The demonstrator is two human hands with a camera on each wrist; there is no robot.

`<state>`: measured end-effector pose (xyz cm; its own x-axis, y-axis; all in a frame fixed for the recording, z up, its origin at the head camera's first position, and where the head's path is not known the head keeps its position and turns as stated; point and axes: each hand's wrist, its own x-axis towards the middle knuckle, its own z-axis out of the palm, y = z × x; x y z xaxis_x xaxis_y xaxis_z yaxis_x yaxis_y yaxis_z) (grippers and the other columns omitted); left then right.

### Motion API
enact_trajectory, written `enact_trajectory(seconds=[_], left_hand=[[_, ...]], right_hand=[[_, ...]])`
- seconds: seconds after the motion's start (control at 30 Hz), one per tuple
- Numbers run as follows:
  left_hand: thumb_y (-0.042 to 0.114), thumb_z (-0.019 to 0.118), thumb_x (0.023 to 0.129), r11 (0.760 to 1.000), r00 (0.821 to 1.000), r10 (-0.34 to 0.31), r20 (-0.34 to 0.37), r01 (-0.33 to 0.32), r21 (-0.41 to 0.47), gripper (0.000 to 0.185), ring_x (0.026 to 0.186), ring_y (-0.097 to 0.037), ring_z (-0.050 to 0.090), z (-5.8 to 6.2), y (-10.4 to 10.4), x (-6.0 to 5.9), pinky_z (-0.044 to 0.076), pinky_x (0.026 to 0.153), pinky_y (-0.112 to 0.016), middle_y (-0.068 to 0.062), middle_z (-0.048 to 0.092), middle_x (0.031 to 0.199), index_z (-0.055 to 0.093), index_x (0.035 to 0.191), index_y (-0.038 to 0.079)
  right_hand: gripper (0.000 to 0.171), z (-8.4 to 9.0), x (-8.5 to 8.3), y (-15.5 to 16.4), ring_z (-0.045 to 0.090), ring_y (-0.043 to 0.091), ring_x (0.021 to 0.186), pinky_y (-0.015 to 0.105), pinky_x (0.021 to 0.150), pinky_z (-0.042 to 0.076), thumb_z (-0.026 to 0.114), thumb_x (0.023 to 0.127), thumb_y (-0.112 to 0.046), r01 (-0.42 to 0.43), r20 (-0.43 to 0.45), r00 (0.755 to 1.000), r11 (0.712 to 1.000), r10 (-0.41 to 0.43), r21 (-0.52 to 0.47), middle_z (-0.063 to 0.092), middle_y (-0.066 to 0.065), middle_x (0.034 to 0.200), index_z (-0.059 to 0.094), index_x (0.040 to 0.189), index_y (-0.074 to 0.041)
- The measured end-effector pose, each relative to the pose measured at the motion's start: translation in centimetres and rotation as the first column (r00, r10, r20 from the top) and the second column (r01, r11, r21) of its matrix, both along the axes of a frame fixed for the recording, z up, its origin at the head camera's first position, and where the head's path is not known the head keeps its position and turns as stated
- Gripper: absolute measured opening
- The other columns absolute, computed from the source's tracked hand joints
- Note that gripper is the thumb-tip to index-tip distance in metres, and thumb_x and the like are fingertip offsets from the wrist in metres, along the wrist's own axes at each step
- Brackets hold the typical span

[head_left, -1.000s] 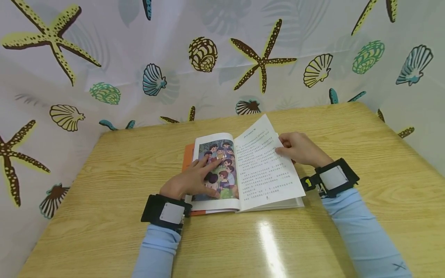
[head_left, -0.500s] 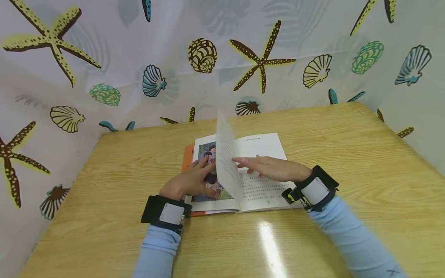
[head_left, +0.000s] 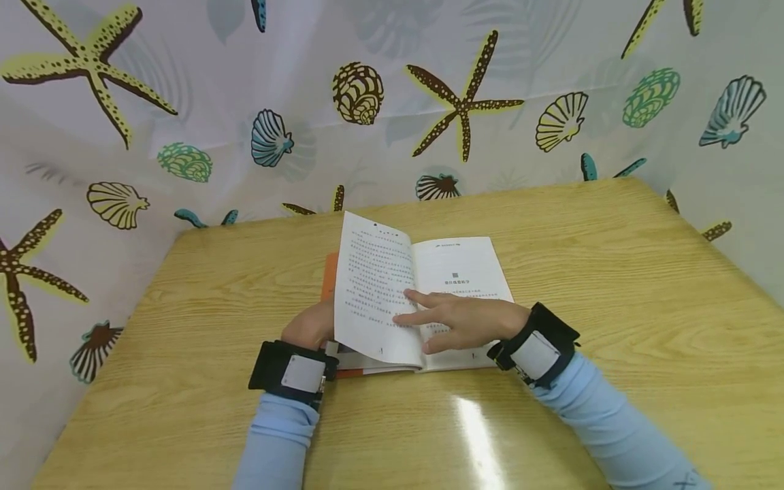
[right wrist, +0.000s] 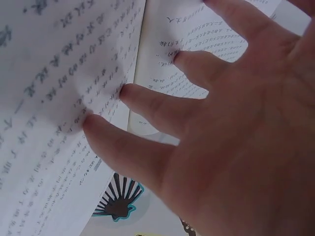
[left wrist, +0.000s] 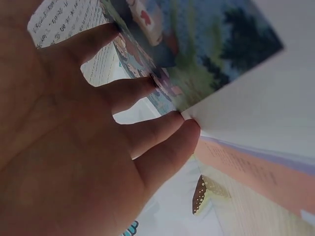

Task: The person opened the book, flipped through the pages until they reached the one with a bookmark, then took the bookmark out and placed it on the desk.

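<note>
An open book (head_left: 467, 258) lies on the table, with a printed page (head_left: 370, 272) leaning over its left side. Beneath that page, my left hand (head_left: 309, 325) is mostly hidden in the head view. The left wrist view shows its spread fingers (left wrist: 167, 152) resting on the illustrated page (left wrist: 211, 59). My right hand (head_left: 471, 318) lies across the gutter, palm down and fingers apart. Its fingertips touch the printed page near the spine, as the right wrist view also shows.
The orange cover (head_left: 329, 275) sticks out at the book's left edge. Under the book is a wood-grain table (head_left: 233, 292). A curtain (head_left: 392, 150) printed with shells and starfish hangs along the back and sides. Each wrist wears a black strap (head_left: 539, 347).
The printed page has swung from the right side over to the left, covering my left hand. My right hand let go of the page's edge and moved left. The left hand stayed put.
</note>
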<state>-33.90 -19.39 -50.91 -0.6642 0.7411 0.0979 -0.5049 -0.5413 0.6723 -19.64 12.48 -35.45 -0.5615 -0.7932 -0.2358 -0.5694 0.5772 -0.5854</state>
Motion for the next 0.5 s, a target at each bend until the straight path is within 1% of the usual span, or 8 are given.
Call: enact_trajectory(seconds=[0.07,0.1,0.17,0.33,0.4,0.43,0.47,0.5], left_hand=[[0.078,0.01,0.094,1.0,1.0,0.019,-0.015,-0.018,0.024,0.092,0.101,-0.017,0.064,2.3,0.5,2.4,0.056,0.081,-0.034,-0.012,0.062,0.127,0.049,0.151,0.018],[0.078,0.007,0.094,0.999,0.999,0.038,-0.034,-0.038,0.018,0.092,0.11,-0.019,0.062,2.4,0.5,2.8,0.055,0.087,-0.037,-0.011,0.06,0.13,0.048,0.151,0.019],[0.075,-0.007,0.091,0.994,0.993,0.1,-0.059,-0.103,-0.047,0.097,0.111,-0.016,0.06,2.2,0.3,3.2,0.055,0.088,-0.035,-0.008,0.058,0.128,0.046,0.151,0.02],[0.052,-0.001,0.104,0.989,0.992,0.064,-0.113,-0.078,-0.129,0.076,0.101,-0.01,0.059,2.4,-0.4,3.3,0.051,0.082,-0.024,-0.003,0.061,0.114,0.058,0.136,0.019],[0.038,0.014,0.11,0.959,0.96,0.04,-0.276,-0.114,-0.259,0.055,0.103,-0.009,0.058,2.9,-0.4,3.8,0.049,0.084,-0.022,-0.002,0.061,0.115,0.059,0.134,0.016],[0.032,0.023,0.11,0.939,0.935,0.018,-0.353,-0.137,-0.316,0.046,0.104,-0.011,0.058,2.9,-0.4,3.9,0.049,0.083,-0.022,-0.003,0.061,0.116,0.058,0.135,0.014],[0.023,0.032,0.109,0.882,0.879,-0.027,-0.475,-0.203,-0.426,0.039,0.103,-0.013,0.058,4.3,0.1,4.8,0.05,0.082,-0.024,-0.006,0.062,0.116,0.058,0.135,0.01],[0.018,0.041,0.107,0.793,0.805,-0.075,-0.588,-0.309,-0.525,0.036,0.105,-0.015,0.058,5.8,0.6,5.9,0.05,0.083,-0.025,-0.008,0.062,0.12,0.057,0.137,0.008]], right_hand=[[0.055,0.0,0.1,-0.1,0.023,0.039,0.15,0.054,0.117,0.027,0.063,0.101,-0.024,0.005,-0.004,1.0,1.0,-0.005,0.002,0.015,0.019,0.167,0.048,0.153,-0.015],[0.055,0.0,0.1,-0.1,0.023,0.039,0.15,0.054,0.117,0.027,0.063,0.101,-0.023,0.008,-0.007,1.0,1.0,-0.008,0.006,0.015,0.019,0.167,0.048,0.153,-0.015],[0.055,0.0,0.2,-0.2,0.022,0.039,0.15,0.054,0.117,0.027,0.064,0.101,-0.023,0.022,-0.009,1.0,1.0,-0.022,0.021,0.015,0.017,0.167,0.048,0.153,-0.017],[0.053,0.0,0.7,-0.7,0.026,0.043,0.148,0.055,0.116,0.029,0.063,0.101,-0.022,0.032,-0.09,0.996,0.996,-0.025,0.08,0.018,0.016,0.167,0.049,0.152,-0.017],[0.052,0.0,0.8,-0.8,0.03,0.045,0.146,0.055,0.115,0.032,0.063,0.101,-0.021,0.024,-0.135,0.991,0.995,-0.011,0.092,0.021,0.017,0.166,0.051,0.151,-0.016],[0.051,0.1,0.8,-0.8,0.031,0.046,0.145,0.055,0.114,0.033,0.064,0.101,-0.02,0.025,-0.149,0.989,0.995,-0.01,0.096,0.023,0.017,0.166,0.052,0.151,-0.016],[0.05,0.1,0.9,-0.9,0.032,0.046,0.144,0.054,0.114,0.034,0.064,0.101,-0.02,0.024,-0.161,0.987,0.995,-0.008,0.098,0.024,0.017,0.165,0.052,0.15,-0.016],[0.05,0.2,0.9,-0.9,0.034,0.046,0.143,0.054,0.113,0.035,0.064,0.101,-0.019,0.022,-0.171,0.985,0.995,-0.005,0.096,0.025,0.017,0.165,0.053,0.149,-0.016]])
